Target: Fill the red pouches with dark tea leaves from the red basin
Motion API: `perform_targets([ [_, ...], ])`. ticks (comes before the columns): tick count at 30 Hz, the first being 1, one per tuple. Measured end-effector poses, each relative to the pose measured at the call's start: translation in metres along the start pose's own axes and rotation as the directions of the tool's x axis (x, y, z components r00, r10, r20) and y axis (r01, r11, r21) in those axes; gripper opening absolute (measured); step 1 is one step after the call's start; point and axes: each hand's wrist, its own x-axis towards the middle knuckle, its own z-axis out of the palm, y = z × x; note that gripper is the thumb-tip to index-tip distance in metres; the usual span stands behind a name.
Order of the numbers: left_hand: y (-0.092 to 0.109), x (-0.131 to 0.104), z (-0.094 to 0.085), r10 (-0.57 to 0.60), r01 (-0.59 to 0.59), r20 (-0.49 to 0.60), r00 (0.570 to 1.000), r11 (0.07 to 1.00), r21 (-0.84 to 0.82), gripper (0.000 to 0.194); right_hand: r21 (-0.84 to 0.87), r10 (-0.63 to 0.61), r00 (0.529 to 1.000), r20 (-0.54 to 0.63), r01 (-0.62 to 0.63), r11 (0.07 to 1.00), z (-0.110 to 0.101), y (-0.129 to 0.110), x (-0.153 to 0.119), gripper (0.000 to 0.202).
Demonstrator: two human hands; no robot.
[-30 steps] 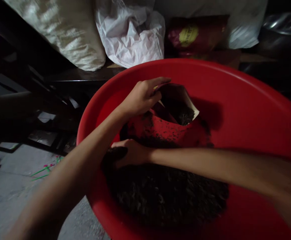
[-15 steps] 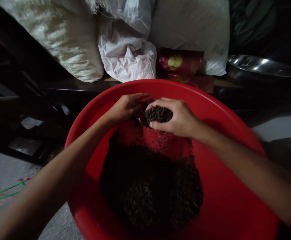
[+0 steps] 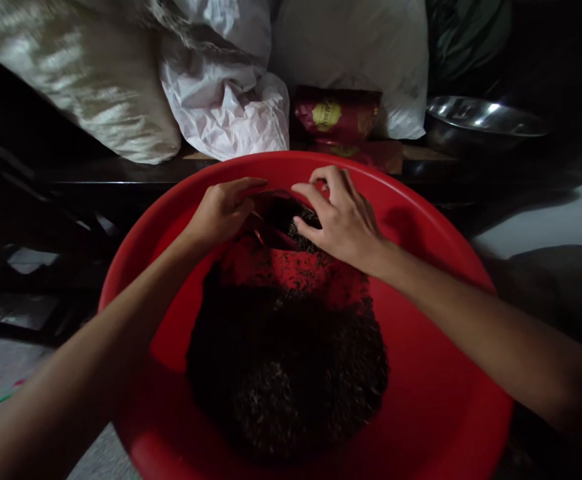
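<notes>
Grasps pouch (image 3: 277,240), upper centre of frame, with left hand (image 3: 221,211). No longer carries handful in right hand (image 3: 343,220), now loosened at pouch mouth. Suggests delivery into pouch; leaves dark flakes (image 3: 275,403) heaped in tub (image 3: 435,407), lower centre.

My basin (image 3: 435,387): pouch (image 3: 277,237) near far edge, between my left hand (image 3: 218,212) and right hand (image 3: 343,223) | heap (image 3: 271,400) toward near edge | shelf (image 3: 115,173) behind: sacks (image 3: 105,87) left, packet (image 3: 341,115) centre, bowl (image 3: 475,130) right
</notes>
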Motion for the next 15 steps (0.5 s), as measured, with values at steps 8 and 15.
perform_targets([
  [8,0.019,0.001,-0.007,0.014,-0.013,-0.078,0.997,1.0,0.005,0.048,-0.002,0.199,0.96,0.199,-0.203,0.979,-0.011,0.033,0.014,0.048],
  [15,0.054,0.005,-0.015,-0.084,0.039,-0.381,0.921,0.992,-0.124,0.032,0.24,0.171,0.983,-0.07,-0.15,0.959,-0.019,0.046,0.033,0.046],
])
